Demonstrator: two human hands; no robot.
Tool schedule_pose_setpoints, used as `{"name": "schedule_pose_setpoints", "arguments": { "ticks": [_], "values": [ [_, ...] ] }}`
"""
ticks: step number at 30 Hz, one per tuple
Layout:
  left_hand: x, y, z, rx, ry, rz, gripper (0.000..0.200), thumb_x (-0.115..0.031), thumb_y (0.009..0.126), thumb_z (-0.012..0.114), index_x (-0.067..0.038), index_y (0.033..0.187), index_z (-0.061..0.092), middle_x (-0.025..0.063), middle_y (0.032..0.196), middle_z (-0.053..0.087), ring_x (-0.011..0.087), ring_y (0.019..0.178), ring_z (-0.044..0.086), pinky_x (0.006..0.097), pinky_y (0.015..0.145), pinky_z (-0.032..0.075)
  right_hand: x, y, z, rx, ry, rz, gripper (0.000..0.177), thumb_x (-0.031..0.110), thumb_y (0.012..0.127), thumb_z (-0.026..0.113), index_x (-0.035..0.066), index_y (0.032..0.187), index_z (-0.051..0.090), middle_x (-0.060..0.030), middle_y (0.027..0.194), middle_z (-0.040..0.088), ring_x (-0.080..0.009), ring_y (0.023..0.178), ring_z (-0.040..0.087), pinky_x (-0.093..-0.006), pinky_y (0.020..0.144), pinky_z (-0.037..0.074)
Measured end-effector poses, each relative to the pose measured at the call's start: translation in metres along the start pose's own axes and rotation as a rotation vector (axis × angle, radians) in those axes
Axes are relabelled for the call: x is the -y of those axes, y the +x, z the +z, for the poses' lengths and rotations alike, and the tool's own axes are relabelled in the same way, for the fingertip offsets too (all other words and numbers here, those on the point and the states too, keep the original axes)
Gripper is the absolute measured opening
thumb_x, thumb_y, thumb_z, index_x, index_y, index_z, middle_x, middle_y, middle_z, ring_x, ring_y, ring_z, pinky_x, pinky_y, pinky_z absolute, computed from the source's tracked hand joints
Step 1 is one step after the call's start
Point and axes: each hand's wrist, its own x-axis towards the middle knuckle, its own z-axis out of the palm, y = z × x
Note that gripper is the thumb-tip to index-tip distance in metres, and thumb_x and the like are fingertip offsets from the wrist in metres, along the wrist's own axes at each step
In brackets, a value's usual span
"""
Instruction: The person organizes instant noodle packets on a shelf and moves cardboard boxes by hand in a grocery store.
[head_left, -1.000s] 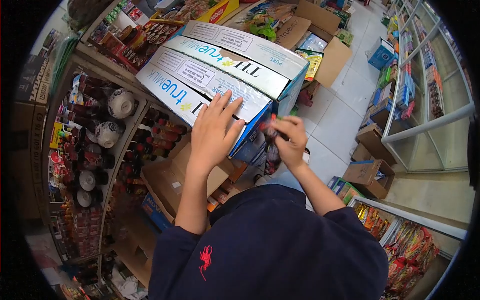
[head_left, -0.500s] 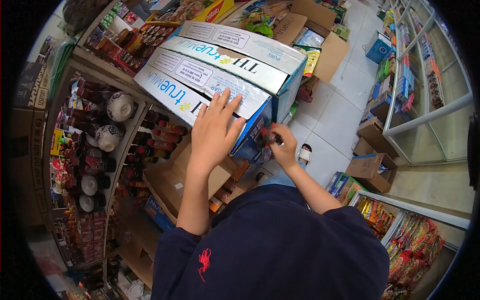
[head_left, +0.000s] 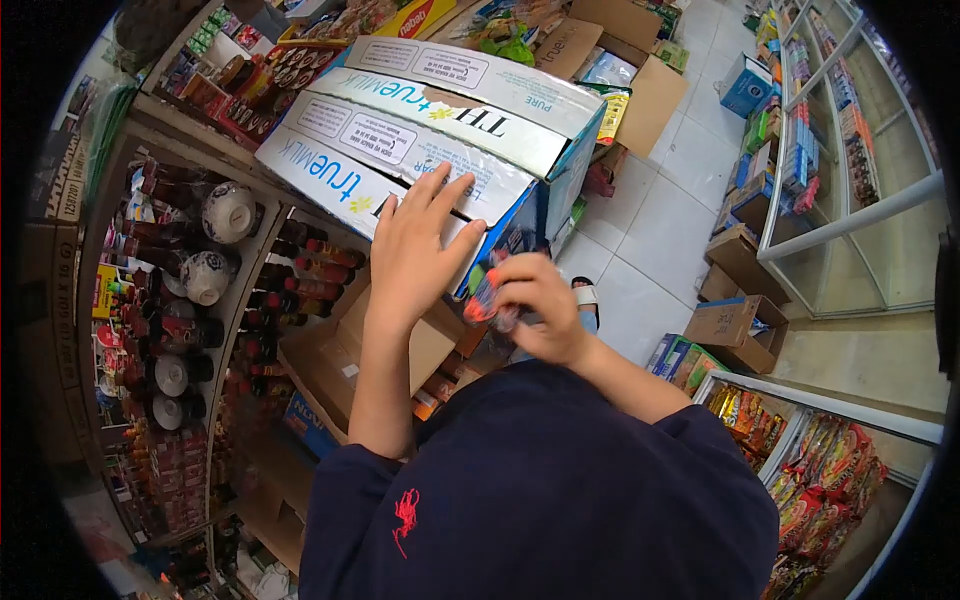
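Note:
Two blue-and-white milk cartons [head_left: 400, 130] lie side by side at the upper middle, their printed sides facing up. My left hand [head_left: 415, 245] rests with spread fingers on the near carton, close to its right end. Beside that end, my right hand [head_left: 535, 305] has its fingers curled round a small packet [head_left: 483, 297] in clear plastic with red and green on it. Blur hides what exactly the packet contains.
Shelves with bottles and bowls [head_left: 228, 212] stand at the left. An open cardboard box [head_left: 655, 105] sits beyond the cartons, and another box [head_left: 735, 330] lies by the glass cabinet [head_left: 850, 250] at the right. Noodle packets [head_left: 825, 470] fill the lower right. Below is white tiled floor [head_left: 650, 220].
My right hand has moved left and nearer to my body with the packet, which now shows more fully. My left hand stays on the carton. The view has shifted slightly.

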Motion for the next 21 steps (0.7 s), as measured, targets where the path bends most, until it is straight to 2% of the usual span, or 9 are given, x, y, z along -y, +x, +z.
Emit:
{"name": "schedule_pose_setpoints", "arguments": {
  "ticks": [2,4,6,8,13,15,16,18,21],
  "values": [
    [0.001,-0.001,-0.001,0.014,-0.019,0.004,0.046,-0.037,0.081,0.052,-0.015,0.122,0.049,0.0091,0.132,0.041,0.0257,0.122,0.037,0.0459,0.102,0.023,-0.018,-0.026,0.011,0.01,-0.064,-0.005,0.031,-0.008,0.053,0.056,0.004,0.081,0.054,-0.0094,0.087,0.052,-0.029,0.088,0.052,-0.0377,0.076,0.043],
    [0.001,-0.003,0.001,0.002,-0.017,0.0,0.046,-0.037,0.081,0.052,-0.016,0.123,0.049,0.0093,0.133,0.04,0.0257,0.123,0.036,0.0456,0.102,0.022,-0.05,-0.066,0.016,0.04,-0.196,0.12,0.029,-0.008,0.053,0.056,0.003,0.08,0.054,-0.0112,0.089,0.053,-0.0299,0.089,0.052,-0.0371,0.076,0.043],
    [-0.002,-0.005,0.001,0.004,-0.017,-0.008,0.046,-0.036,0.082,0.051,-0.016,0.123,0.049,0.0095,0.134,0.039,0.0259,0.124,0.035,0.0453,0.103,0.021,-0.088,-0.112,0.014,0.03,-0.145,0.456,0.027,-0.008,0.055,0.055,0.002,0.08,0.054,-0.0128,0.091,0.054,-0.0299,0.09,0.053,-0.0355,0.077,0.043],
    [-0.002,-0.004,0.0,0.017,-0.002,-0.02,0.046,-0.036,0.082,0.051,-0.017,0.124,0.049,0.0095,0.134,0.039,0.0259,0.124,0.035,0.0446,0.103,0.02,-0.105,-0.134,-0.006,-0.119,-0.184,0.6,0.025,-0.01,0.057,0.054,0.002,0.08,0.053,-0.011,0.089,0.054,-0.0265,0.086,0.053,-0.0307,0.075,0.042],
    [-0.006,0.011,-0.01,0.059,-0.047,0.0,0.043,-0.033,0.081,0.053,-0.012,0.118,0.052,0.0125,0.127,0.044,0.0283,0.121,0.037,0.0473,0.102,0.02,-0.074,-0.038,-0.058,-0.346,-0.127,0.502,0.027,-0.009,0.059,0.056,0.003,0.082,0.052,-0.0099,0.087,0.052,-0.023,0.082,0.051,-0.0307,0.073,0.042],
    [-0.009,0.029,-0.012,0.131,0.006,0.044,0.043,-0.033,0.081,0.054,-0.01,0.117,0.051,0.013,0.123,0.045,0.0293,0.12,0.037,0.0508,0.101,0.019,-0.064,0.002,-0.062,-0.467,-0.152,0.254,0.028,-0.007,0.06,0.06,0.004,0.084,0.052,-0.0093,0.09,0.052,-0.0242,0.083,0.052,-0.0308,0.073,0.042],
    [-0.011,0.039,-0.01,0.127,0.007,0.051,0.043,-0.033,0.081,0.054,-0.01,0.117,0.051,0.013,0.123,0.045,0.0293,0.12,0.037,0.0508,0.101,0.019,-0.067,0.011,-0.063,-0.471,-0.155,0.247,0.028,-0.007,0.06,0.06,0.004,0.084,0.052,-0.0093,0.09,0.052,-0.0242,0.083,0.052,-0.0308,0.073,0.042],
    [-0.014,0.059,-0.003,0.173,-0.075,0.257,0.045,-0.034,0.082,0.053,-0.009,0.119,0.049,0.0123,0.123,0.045,0.0294,0.121,0.035,0.0531,0.101,0.017,-0.074,0.025,-0.062,-0.261,-0.278,0.127,0.031,-0.005,0.06,0.063,0.005,0.087,0.051,-0.0095,0.091,0.051,-0.0267,0.085,0.051,-0.0319,0.076,0.041],
    [-0.014,0.088,0.013,0.225,-0.039,0.37,0.047,-0.036,0.083,0.052,-0.007,0.119,0.048,0.0133,0.122,0.047,0.0287,0.12,0.038,0.054,0.102,0.016,-0.108,-0.006,-0.048,-0.308,-0.289,0.177,0.034,-0.005,0.062,0.063,0.005,0.091,0.049,-0.0112,0.097,0.048,-0.0271,0.089,0.049,-0.0315,0.078,0.04]
  ]
}}
